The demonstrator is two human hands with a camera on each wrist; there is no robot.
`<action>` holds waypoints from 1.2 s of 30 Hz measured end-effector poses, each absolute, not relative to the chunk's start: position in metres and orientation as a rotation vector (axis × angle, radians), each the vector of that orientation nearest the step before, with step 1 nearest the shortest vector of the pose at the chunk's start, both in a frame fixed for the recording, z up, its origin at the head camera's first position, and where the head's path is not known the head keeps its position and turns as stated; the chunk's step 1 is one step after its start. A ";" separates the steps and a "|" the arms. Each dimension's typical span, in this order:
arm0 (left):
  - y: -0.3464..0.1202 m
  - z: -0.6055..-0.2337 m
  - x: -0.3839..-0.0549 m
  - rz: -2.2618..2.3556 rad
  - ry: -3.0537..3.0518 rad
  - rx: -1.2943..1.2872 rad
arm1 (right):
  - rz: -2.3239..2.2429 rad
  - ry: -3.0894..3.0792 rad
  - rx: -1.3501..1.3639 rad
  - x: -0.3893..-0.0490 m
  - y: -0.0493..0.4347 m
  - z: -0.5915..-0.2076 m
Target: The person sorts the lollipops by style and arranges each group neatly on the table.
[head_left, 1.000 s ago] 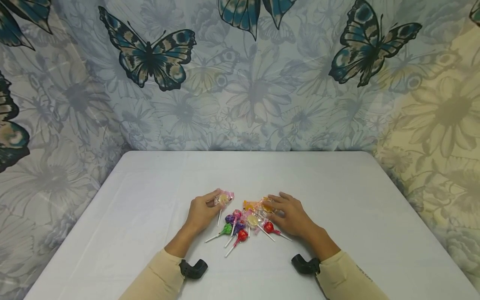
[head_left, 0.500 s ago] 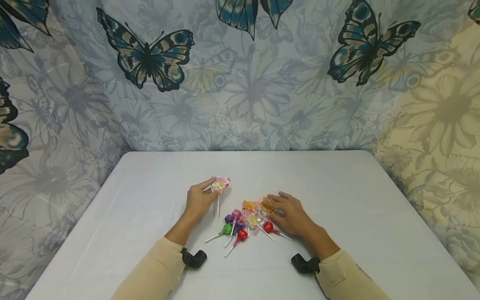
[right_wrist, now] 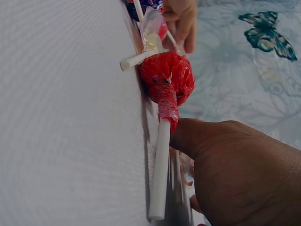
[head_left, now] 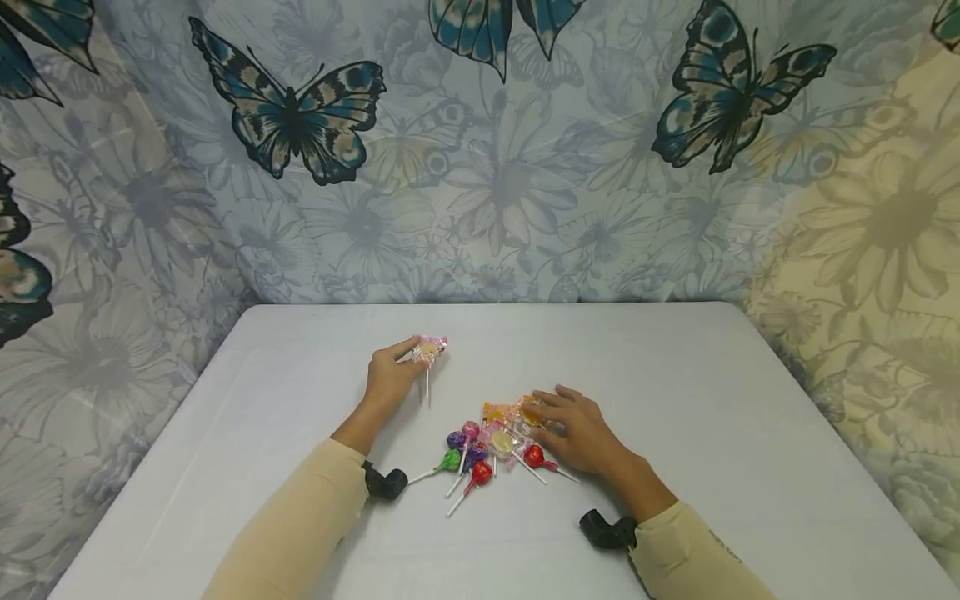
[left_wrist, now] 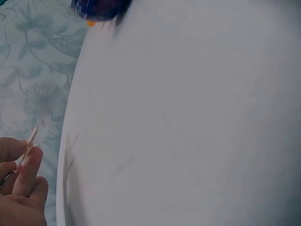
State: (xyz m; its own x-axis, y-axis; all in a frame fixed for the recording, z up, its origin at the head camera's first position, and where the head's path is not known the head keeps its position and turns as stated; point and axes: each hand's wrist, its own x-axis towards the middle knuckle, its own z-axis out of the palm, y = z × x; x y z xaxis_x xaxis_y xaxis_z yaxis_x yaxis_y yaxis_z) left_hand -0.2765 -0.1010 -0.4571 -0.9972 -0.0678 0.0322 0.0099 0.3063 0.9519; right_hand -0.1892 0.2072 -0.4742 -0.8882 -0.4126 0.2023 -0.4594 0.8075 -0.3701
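Observation:
My left hand (head_left: 388, 373) pinches a flat yellow lollipop (head_left: 430, 350) in a clear pink wrapper, its stick pointing down, off to the left behind the pile. In the left wrist view the fingers (left_wrist: 31, 172) show around a white stick (left_wrist: 33, 134). My right hand (head_left: 581, 429) lies at the pile's right side, its fingers relaxed over an orange-wrapped lollipop (head_left: 531, 412). By its thumb is a red lollipop (right_wrist: 167, 77). The pile also has a pink-wrapped yellow lollipop (head_left: 501, 442), a green one (head_left: 451, 460), purple ones (head_left: 455, 439) and another red one (head_left: 481, 473).
The white table (head_left: 637, 350) ends at a back edge against a butterfly-printed cloth wall (head_left: 510, 208). A black wrist camera (head_left: 386, 483) sits by the left sleeve, close to the green lollipop's stick. Another black wrist camera (head_left: 606, 531) is at the right sleeve.
My left hand has carried the pink-wrapped lollipop away from the pile, toward the back and a little left. The right hand and the piled lollipops have stayed in place.

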 end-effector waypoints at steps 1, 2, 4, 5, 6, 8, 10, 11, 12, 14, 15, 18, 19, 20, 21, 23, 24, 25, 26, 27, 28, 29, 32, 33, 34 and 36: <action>-0.102 -0.457 -0.281 -1.803 -2.496 0.063 | 0.628 -2.881 0.697 -0.189 0.207 -0.475; -0.103 -0.457 -0.285 -1.794 -2.509 0.070 | 0.630 -2.882 0.698 -0.189 0.207 -0.474; -0.105 -0.456 -0.292 -1.775 -2.537 0.075 | 0.642 -2.879 0.704 -0.189 0.207 -0.474; -0.106 -0.456 -0.296 -1.767 -2.551 0.075 | 0.645 -2.876 0.707 -0.189 0.207 -0.474; -0.107 -0.456 -0.299 -1.755 -2.566 0.079 | 0.656 -2.873 0.712 -0.189 0.207 -0.474; -0.108 -0.456 -0.305 -1.738 -2.594 0.085 | 0.677 -2.865 0.725 -0.189 0.207 -0.473; -0.109 -0.456 -0.311 -1.722 -2.613 0.096 | 0.685 -2.859 0.736 -0.189 0.207 -0.473; -0.110 -0.455 -0.314 -1.717 -2.618 0.102 | 0.686 -2.856 0.740 -0.189 0.207 -0.473; -0.110 -0.455 -0.316 -1.712 -2.621 0.105 | 0.692 -2.854 0.744 -0.189 0.207 -0.473; -0.111 -0.455 -0.321 -1.700 -2.627 0.115 | 0.688 -2.851 0.749 -0.189 0.207 -0.472; -0.111 -0.454 -0.323 -1.696 -2.629 0.111 | 0.685 -2.848 0.749 -0.189 0.208 -0.472; -0.110 -0.453 -0.329 -1.695 -2.636 0.110 | 0.693 -2.843 0.747 -0.189 0.208 -0.472; -0.109 -0.453 -0.330 -1.694 -2.638 0.115 | 0.693 -2.845 0.746 -0.189 0.208 -0.472; -0.108 -0.453 -0.331 -1.698 -2.638 0.114 | 0.685 -2.848 0.746 -0.189 0.208 -0.472; -0.107 -0.453 -0.333 -1.698 -2.638 0.118 | 0.687 -2.851 0.745 -0.189 0.208 -0.472; -0.106 -0.454 -0.335 -1.708 -2.636 0.124 | 0.685 -2.859 0.742 -0.189 0.208 -0.472; -0.106 -0.455 -0.336 -1.713 -2.636 0.126 | 0.683 -2.862 0.739 -0.189 0.207 -0.472; -0.105 -0.455 -0.337 -1.713 -2.641 0.132 | 0.677 -2.866 0.737 -0.189 0.207 -0.473; -0.105 -0.456 -0.338 -1.711 -2.649 0.136 | 0.675 -2.868 0.736 -0.189 0.207 -0.473; -0.104 -0.457 -0.339 -1.709 -2.656 0.143 | 0.678 -2.871 0.732 -0.189 0.206 -0.473; -0.104 -0.458 -0.340 -1.703 -2.664 0.150 | 0.675 -2.874 0.730 -0.189 0.206 -0.473; -0.104 -0.459 -0.340 -1.693 -2.671 0.153 | 0.676 -2.876 0.726 -0.189 0.206 -0.473; -0.102 -0.461 -0.343 -1.658 -2.685 0.133 | 0.678 -2.881 0.714 -0.188 0.205 -0.473; -0.102 -0.462 -0.343 -1.641 -2.686 0.121 | 0.674 -2.881 0.709 -0.188 0.205 -0.473; -0.100 -0.462 -0.344 -1.628 -2.685 0.105 | 0.670 -2.880 0.707 -0.188 0.206 -0.473; -0.098 -0.464 -0.345 -1.602 -2.684 0.068 | 0.655 -2.876 0.702 -0.189 0.207 -0.473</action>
